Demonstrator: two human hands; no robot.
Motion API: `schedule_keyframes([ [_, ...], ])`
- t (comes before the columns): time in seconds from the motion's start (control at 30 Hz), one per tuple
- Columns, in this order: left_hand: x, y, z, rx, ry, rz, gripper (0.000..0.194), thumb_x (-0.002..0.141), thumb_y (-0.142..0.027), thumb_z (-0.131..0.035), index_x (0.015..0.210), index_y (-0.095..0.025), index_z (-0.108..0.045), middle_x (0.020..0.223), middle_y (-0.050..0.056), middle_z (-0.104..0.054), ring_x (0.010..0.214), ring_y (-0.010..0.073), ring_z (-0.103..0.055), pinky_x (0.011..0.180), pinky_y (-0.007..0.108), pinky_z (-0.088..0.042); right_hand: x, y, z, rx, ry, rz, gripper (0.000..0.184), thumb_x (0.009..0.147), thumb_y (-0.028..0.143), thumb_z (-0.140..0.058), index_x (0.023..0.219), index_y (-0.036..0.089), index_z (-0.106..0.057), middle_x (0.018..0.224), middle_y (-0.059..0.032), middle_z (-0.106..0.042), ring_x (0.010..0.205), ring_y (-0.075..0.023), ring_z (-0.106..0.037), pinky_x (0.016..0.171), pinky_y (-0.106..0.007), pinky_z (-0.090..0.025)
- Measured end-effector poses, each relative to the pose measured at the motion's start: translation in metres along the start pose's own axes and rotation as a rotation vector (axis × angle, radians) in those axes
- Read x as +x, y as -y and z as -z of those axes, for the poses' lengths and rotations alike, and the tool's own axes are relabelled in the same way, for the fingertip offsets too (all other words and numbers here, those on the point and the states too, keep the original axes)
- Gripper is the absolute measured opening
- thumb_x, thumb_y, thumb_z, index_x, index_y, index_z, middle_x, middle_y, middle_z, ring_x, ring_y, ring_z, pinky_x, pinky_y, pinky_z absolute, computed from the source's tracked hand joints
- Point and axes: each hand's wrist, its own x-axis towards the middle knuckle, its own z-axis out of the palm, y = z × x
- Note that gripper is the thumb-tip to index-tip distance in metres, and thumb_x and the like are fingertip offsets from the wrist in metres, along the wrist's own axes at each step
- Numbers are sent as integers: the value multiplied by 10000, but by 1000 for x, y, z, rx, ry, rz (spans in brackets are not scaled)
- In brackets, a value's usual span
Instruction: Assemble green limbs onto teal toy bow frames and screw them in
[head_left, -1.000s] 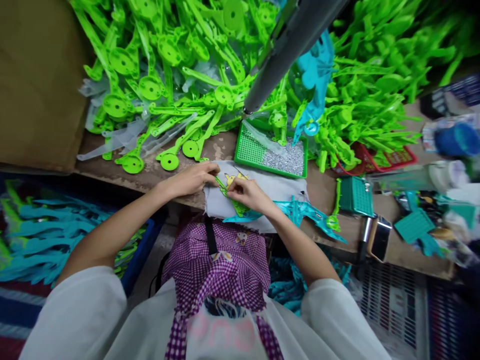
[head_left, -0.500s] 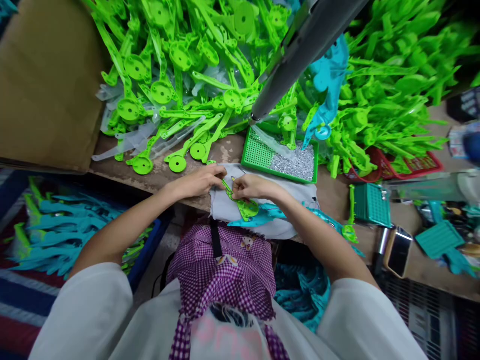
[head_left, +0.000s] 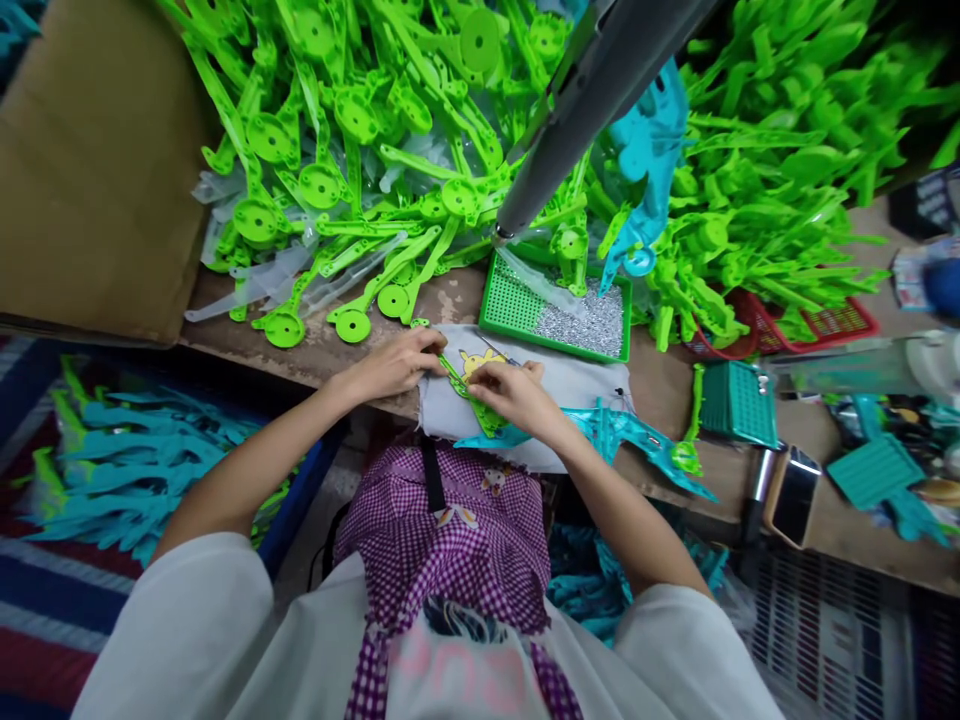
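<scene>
A bright green plastic part (head_left: 486,417), a slim arm with a wider end, lies slanted on a grey cloth (head_left: 574,375). My left hand (head_left: 405,362) pinches its upper end between thumb and fingertips. Over its wider end is my right hand (head_left: 517,395), fingers curled together; whatever they hold is hidden. A thin dark pointed tool (head_left: 499,349) shows just above the right fingers, but I cannot tell if the hand grips it. Under my right wrist and forearm lies a blue plastic part (head_left: 600,430), long and partly covered. A yellow cartoon print shows on the cloth.
Behind the cloth stands a green tray (head_left: 510,322) of small silvery pieces. Heaps of green parts (head_left: 352,115) cover the back. A grey pole (head_left: 577,120) slants down overhead. A cardboard box (head_left: 97,180) stands left; a phone (head_left: 793,497) and teal baskets (head_left: 739,402) lie right.
My right hand has shifted slightly right and turned, uncovering the yellow print and more of the blue part. My left hand keeps its place on the green part.
</scene>
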Motion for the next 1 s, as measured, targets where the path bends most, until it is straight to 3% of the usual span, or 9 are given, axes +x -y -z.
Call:
schedule_keyframes([
  [0.27,-1,-2,1,54,-23,-37,323,928,-73,-476,961,-224,-760,1142,103,-648,1051,201,-592,908,391,-554,-16,-7,-15,-116,-236,54,188,973,300,-584,830,216,-673,924,-28,-745,893,-220,-638,782,-359,-211],
  [0.47,1,-5,2,70,0,-19,285,934,-100,-499,961,-206,-762,1143,113,-644,1053,215,-593,927,405,-547,-35,-4,-35,-304,-400,144,249,1030,307,-480,890,221,-666,904,-55,-727,886,-233,-592,820,-387,-222],
  [0.6,1,-3,1,78,9,-23,273,940,-108,-505,959,-201,-760,1132,109,-643,1055,211,-593,925,389,-545,-45,-11,-45,-375,-443,224,243,1048,281,-454,978,227,-680,923,-54,-738,884,-216,-595,842,-397,-216],
  [0.8,0,-1,-1,83,-18,-40,260,944,-124,-513,955,-207,-759,1138,108,-647,1049,209,-598,927,388,-547,-44,-16,-45,-304,-420,210,226,1040,271,-480,935,232,-677,930,-25,-745,899,-195,-615,868,-395,-218],
  [1.0,0,-1,0,128,-28,-69,269,956,-128,-493,955,-204,-751,1133,109,-647,1051,212,-602,912,389,-556,-59,-18,-42,-512,-357,347,283,1055,370,-449,1181,237,-665,1112,-73,-756,1023,-234,-611,1002,-451,-203],
])
